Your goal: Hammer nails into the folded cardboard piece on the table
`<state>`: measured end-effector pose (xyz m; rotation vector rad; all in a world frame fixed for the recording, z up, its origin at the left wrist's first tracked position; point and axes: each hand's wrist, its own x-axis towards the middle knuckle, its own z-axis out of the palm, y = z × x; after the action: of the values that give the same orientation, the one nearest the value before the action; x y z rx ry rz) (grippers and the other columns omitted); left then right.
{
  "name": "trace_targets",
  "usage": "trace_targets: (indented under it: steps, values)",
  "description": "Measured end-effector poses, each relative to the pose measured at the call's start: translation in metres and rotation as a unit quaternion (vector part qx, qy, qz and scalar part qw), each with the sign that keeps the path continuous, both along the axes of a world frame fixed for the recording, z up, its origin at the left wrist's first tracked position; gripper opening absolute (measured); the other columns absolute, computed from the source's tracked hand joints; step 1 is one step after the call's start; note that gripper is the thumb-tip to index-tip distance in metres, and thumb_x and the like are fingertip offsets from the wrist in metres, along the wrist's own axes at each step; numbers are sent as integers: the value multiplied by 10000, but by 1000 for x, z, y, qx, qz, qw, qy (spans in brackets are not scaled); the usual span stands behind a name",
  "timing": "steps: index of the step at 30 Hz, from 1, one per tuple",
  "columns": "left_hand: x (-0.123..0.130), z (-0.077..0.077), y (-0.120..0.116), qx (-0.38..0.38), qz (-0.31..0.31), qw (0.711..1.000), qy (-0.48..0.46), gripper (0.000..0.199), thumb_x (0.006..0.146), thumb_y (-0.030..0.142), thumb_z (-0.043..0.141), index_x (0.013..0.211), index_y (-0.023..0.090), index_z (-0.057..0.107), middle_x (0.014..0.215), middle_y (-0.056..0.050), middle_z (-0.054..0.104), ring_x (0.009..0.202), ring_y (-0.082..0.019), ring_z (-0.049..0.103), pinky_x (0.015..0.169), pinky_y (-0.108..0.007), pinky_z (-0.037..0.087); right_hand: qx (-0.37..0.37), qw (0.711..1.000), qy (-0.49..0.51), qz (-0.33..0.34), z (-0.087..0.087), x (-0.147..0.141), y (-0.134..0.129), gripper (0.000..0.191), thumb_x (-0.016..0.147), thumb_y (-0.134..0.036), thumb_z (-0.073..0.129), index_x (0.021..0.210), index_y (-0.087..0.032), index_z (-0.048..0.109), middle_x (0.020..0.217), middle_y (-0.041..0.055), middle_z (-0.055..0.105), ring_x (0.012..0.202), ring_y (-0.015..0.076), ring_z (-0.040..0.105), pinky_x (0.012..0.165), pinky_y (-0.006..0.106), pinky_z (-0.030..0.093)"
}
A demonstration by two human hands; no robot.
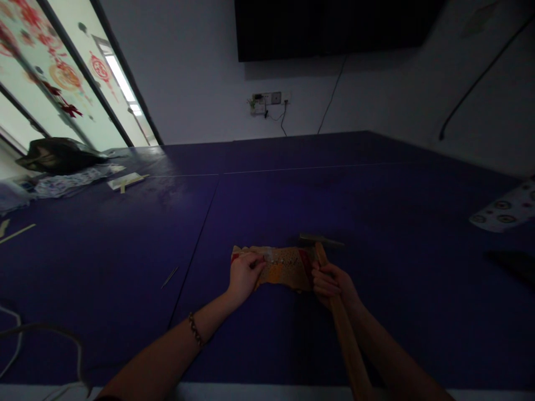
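Note:
A ragged brown piece (pixel 288 273), dotted with small dark holes or marks and with red patches near its ends, lies flat on the purple tabletop (pixel 259 206). Over its left part rests my left hand (pixel 246 274), thumb and fingertips pinched together; what they pinch is too small to make out. Several tiny shiny bits show beside those fingertips. My right hand (pixel 334 287) is wrapped around the wooden handle of a hammer (pixel 345 334), close below the head. The metal head lies just beyond the brown piece's right end.
A thin metal rod (pixel 169 277) lies to the left, near a table seam. Cables (pixel 50 328) curl at the lower left. Farther back left are a white pad (pixel 125 181) and a dark bag (pixel 62 156). A patterned white object (pixel 505 209) is at the right.

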<state>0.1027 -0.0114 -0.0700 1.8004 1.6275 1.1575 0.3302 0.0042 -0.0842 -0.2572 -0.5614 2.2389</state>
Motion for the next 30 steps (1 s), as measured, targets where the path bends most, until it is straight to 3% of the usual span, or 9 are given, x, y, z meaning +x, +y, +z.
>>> trace_targets:
  steps: [9, 17, 30]
  values:
    - [3, 3, -5, 47, -36, 998, 20, 108, 731, 202, 560, 749, 198, 666, 767, -46, 651, 786, -194, 577, 751, -325, 438, -6, 1000, 0, 7, -1, 1, 1, 156, 715, -104, 426, 673, -141, 571, 388, -131, 175, 267, 28, 58, 279, 95, 293]
    - [2, 5, -5, 53, -45, 996, 58, 188, 782, 225, 485, 692, 166, 640, 689, -62, 612, 710, -194, 561, 693, -322, 429, -17, 1000, 5, 0, 3, -1, -1, 173, 716, -102, 414, 684, -131, 582, 390, -131, 179, 282, 26, 44, 276, 90, 274]
    - [0, 3, -5, 80, -69, 994, 36, 196, 794, 220, 486, 714, 157, 653, 717, -67, 632, 732, -178, 579, 686, -294, 449, -26, 1000, -2, -3, 2, -1, -1, 168, 701, -103, 425, 680, -131, 589, 379, -133, 177, 277, 24, 34, 263, 88, 253]
